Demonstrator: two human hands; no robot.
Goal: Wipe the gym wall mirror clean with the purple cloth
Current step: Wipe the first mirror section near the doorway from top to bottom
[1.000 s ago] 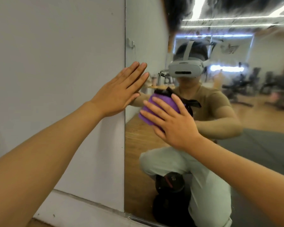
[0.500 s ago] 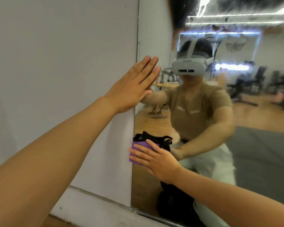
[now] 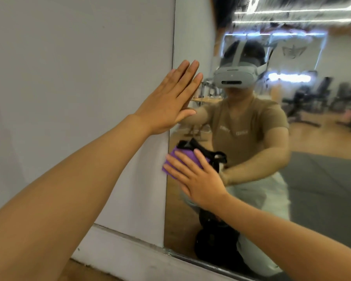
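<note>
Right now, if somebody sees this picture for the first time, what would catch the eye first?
Probably the purple cloth, pressed flat by the right hand against the mirror near its left edge. Next, the left hand, open at that same edge higher up.

The mirror [image 3: 312, 179] glass lies open to the right and above the right hand [image 3: 197, 183], so a hand can slide freely there. To the left, the purple cloth [image 3: 187, 157] already meets the mirror edge, with the white wall [image 3: 69, 78] beside it. The left hand [image 3: 170, 102] lies flat across that edge higher up and blocks the upward way along it. Below, the baseboard [image 3: 130, 252] closes the room
</note>
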